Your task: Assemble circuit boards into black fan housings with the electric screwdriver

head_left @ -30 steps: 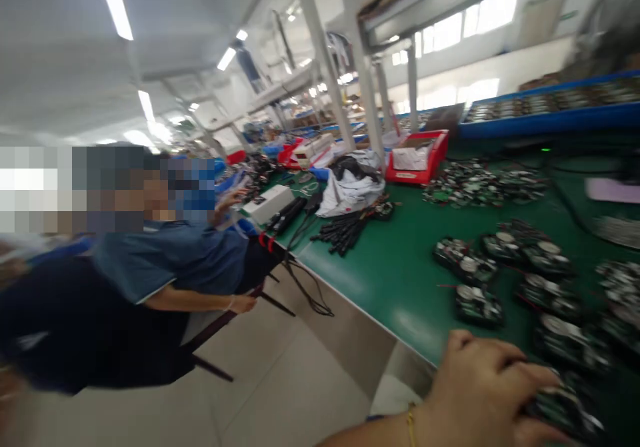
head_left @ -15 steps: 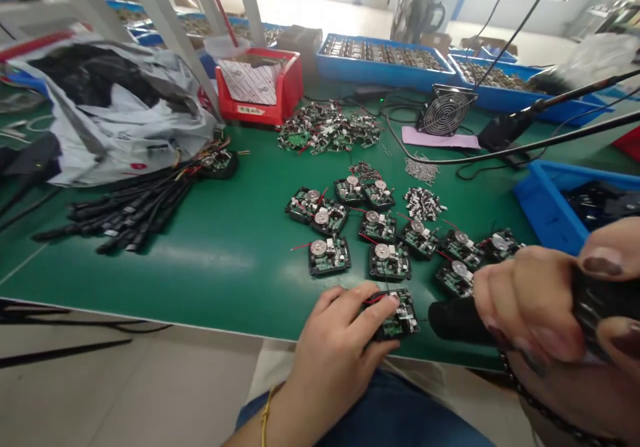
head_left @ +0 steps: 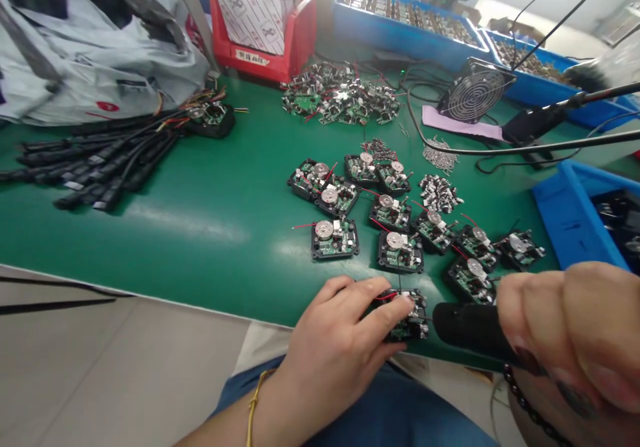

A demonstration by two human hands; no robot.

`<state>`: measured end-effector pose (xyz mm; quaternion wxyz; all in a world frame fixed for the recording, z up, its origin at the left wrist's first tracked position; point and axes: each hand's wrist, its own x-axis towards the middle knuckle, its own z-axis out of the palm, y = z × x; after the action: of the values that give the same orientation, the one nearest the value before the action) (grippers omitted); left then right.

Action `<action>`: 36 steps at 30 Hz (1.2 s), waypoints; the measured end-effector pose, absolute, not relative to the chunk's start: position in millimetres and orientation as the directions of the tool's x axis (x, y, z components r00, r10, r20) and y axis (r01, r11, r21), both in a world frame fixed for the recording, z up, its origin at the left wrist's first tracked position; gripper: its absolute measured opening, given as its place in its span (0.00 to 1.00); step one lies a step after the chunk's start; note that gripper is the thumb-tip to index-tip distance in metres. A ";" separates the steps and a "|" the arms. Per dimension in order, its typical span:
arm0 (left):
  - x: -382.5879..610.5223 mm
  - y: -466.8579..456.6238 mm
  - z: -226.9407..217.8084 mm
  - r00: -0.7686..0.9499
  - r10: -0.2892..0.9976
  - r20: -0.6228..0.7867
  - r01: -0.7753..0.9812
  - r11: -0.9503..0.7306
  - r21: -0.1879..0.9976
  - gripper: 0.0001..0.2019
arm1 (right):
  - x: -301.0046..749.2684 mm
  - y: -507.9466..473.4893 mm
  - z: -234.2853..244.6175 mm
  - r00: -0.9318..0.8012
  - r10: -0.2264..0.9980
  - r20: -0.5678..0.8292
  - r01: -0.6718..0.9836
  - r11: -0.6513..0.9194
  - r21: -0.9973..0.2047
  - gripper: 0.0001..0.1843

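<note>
Near the table's front edge, my left hand [head_left: 345,334] is closed around a black-cased circuit board [head_left: 414,320], its index finger pressing on the board's top. A red wire shows beside that finger; the case's left part is hidden under the hand. My right hand [head_left: 575,334] is wrapped round a black electric screwdriver [head_left: 473,330], held sideways. Its thin bit points left and reaches the right side of the case; I cannot tell whether it sits in a screw. Just beyond lie similar cased boards [head_left: 335,237] with round silver discs and red wires.
Piles of bare boards [head_left: 345,97], small connectors [head_left: 440,194] and screws [head_left: 441,155] lie farther back. A small fan [head_left: 475,94] stands behind them. A blue bin [head_left: 565,214] is on the right, a red bin [head_left: 300,34] at the back, black cables [head_left: 115,160] on the left.
My view has shifted closer and down, so the table's items appear larger. Both hands keep their grips, and the screwdriver bit stays at the case's right side.
</note>
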<state>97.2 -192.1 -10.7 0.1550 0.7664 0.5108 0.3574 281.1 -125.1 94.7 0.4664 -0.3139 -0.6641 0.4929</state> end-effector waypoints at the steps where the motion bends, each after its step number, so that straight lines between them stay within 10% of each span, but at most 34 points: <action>1: 97.1 -192.3 -11.0 0.228 0.892 0.391 0.676 -0.434 0.596 0.19 | 275.9 -124.7 97.3 -0.332 0.877 0.348 -0.128 0.323 -0.938 0.27; 13: 99.9 -193.7 -12.2 0.225 0.886 0.405 0.705 -0.435 0.561 0.21 | 267.7 -125.7 99.6 -0.275 0.897 0.346 -0.246 0.282 -0.927 0.14; 27: 99.8 -194.3 -10.5 0.224 0.893 0.390 0.698 -0.426 0.575 0.20 | 272.2 -124.1 93.1 -0.211 0.934 0.290 -0.192 0.251 -0.949 0.34; 36: 100.4 -194.8 -11.9 0.231 0.882 0.410 0.701 -0.443 0.558 0.20 | 265.8 -128.7 90.3 -0.260 0.907 0.331 -0.175 0.293 -0.940 0.22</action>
<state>100.4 -194.8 -11.9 0.1290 0.7737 0.5117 0.3505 265.8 -128.7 90.3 0.5283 -0.3018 -0.6061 0.5123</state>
